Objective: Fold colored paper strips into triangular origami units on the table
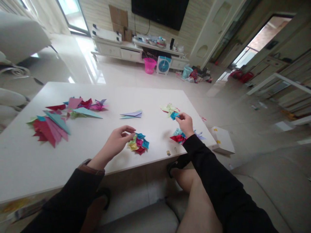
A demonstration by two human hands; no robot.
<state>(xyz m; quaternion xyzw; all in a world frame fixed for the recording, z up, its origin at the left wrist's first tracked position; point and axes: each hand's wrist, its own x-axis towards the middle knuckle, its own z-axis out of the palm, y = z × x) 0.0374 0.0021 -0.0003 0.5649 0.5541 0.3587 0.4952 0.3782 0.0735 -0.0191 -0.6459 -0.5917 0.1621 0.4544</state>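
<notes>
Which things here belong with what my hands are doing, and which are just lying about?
Likely belonging:
blue paper piece, in the right hand
small paper cluster, by the left hand
larger paper pile

Just lying about:
pink basket
fan
white box

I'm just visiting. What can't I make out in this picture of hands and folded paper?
All in the head view:
Right-hand paper pile: partly hidden by the right hand and its sleeve.
Left hand: its fingertips overlap the paper cluster, so contact is unclear.
Television: top cut off by the upper edge.
Trinket near the table edge: too small to identify.
</notes>
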